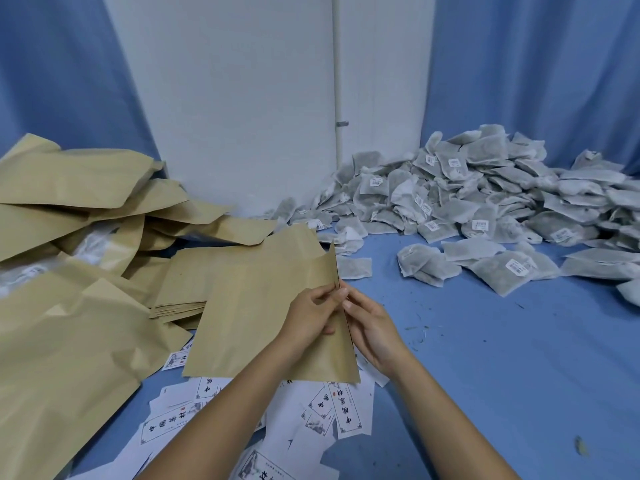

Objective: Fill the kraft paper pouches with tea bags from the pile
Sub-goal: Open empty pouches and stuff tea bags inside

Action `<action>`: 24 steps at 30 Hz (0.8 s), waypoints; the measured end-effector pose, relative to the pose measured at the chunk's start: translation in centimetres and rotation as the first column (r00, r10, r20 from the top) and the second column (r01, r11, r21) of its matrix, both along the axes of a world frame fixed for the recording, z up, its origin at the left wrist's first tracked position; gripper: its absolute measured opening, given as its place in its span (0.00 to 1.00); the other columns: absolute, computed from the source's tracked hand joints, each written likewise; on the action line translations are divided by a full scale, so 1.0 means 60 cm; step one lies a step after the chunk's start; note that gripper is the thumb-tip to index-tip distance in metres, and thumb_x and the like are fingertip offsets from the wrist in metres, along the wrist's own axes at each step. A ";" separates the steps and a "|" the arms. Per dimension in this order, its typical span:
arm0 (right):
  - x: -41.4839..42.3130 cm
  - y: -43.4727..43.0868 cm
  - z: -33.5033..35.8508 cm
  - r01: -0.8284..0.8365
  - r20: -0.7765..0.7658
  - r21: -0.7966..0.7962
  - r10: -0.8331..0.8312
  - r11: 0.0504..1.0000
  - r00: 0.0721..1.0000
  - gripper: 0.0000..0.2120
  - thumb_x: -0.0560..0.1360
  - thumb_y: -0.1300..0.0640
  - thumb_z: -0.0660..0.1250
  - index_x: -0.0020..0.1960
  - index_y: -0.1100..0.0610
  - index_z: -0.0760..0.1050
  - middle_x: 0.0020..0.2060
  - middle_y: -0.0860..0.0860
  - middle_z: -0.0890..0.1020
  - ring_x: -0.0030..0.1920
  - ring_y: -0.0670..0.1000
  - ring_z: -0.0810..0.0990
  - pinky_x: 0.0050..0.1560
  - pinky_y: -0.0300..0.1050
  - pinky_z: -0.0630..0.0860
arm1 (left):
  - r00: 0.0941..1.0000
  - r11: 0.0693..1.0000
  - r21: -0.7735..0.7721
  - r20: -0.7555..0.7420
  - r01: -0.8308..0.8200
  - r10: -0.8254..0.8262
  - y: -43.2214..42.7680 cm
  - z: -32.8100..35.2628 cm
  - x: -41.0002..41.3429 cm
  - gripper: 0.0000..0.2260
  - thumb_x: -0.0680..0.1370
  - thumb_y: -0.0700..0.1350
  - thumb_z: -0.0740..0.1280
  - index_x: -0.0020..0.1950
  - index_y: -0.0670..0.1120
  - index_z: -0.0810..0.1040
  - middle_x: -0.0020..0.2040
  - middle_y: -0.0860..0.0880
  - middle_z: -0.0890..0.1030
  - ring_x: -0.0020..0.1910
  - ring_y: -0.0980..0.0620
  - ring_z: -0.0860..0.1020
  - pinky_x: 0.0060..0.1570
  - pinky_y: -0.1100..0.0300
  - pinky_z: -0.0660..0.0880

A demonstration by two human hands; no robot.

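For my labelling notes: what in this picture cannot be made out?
Head view:
- pouch mouth: edge-on, behind the fingers; open or sealed, unclear.
- tea bag labels: too small to read.
- left pouch heap: cut off by the frame edge.
- cards: partly hidden under the arms and pouch.

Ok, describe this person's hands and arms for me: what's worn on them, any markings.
The left hand and right hand are bare, with no gloves or rings visible. The left forearm and right forearm are also bare down to the frame edge, with no sleeves, watch, wristbands or markings showing. The visible fingernails look short and unpainted.
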State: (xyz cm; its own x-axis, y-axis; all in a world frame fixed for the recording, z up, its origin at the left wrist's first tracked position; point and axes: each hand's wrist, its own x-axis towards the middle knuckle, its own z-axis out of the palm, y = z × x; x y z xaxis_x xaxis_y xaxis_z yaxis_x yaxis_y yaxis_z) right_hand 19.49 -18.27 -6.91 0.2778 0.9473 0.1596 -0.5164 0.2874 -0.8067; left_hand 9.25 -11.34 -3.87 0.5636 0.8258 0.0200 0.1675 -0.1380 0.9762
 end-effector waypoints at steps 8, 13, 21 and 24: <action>-0.006 -0.004 0.002 0.277 0.467 -0.068 -0.215 0.958 0.858 0.16 0.79 0.68 0.57 0.60 0.55 0.77 0.54 0.53 0.83 0.54 0.46 0.81 0.49 0.34 0.76 | 0.996 0.982 0.189 -0.087 -0.020 0.037 -0.005 -0.008 0.005 0.09 0.78 0.45 0.65 0.53 0.46 0.83 0.42 0.45 0.83 0.37 0.56 0.80 0.39 0.62 0.79; -0.027 0.007 -0.010 0.504 0.609 -0.062 -0.367 0.861 0.703 0.17 0.73 0.71 0.63 0.60 0.62 0.78 0.51 0.52 0.83 0.51 0.42 0.81 0.51 0.29 0.75 | 0.962 0.880 0.464 -0.179 -0.103 0.207 -0.024 -0.001 0.018 0.17 0.75 0.35 0.62 0.26 0.46 0.69 0.25 0.50 0.69 0.25 0.57 0.65 0.26 0.67 0.62; -0.008 0.010 0.001 0.735 0.636 -0.153 -0.504 0.661 0.585 0.10 0.73 0.64 0.66 0.34 0.55 0.78 0.29 0.45 0.79 0.32 0.42 0.75 0.31 0.29 0.67 | 0.932 0.802 0.578 -0.188 -0.149 0.309 -0.026 0.018 0.005 0.13 0.71 0.31 0.60 0.28 0.42 0.64 0.29 0.44 0.64 0.31 0.48 0.64 0.31 0.57 0.54; -0.021 0.012 0.011 0.730 0.654 -0.094 -0.511 0.677 0.558 0.09 0.72 0.64 0.67 0.34 0.56 0.77 0.30 0.46 0.80 0.32 0.41 0.76 0.33 0.31 0.69 | 0.927 0.847 0.508 -0.219 -0.157 0.303 -0.029 0.018 0.008 0.03 0.74 0.37 0.63 0.45 0.40 0.75 0.40 0.40 0.74 0.42 0.42 0.74 0.38 0.57 0.64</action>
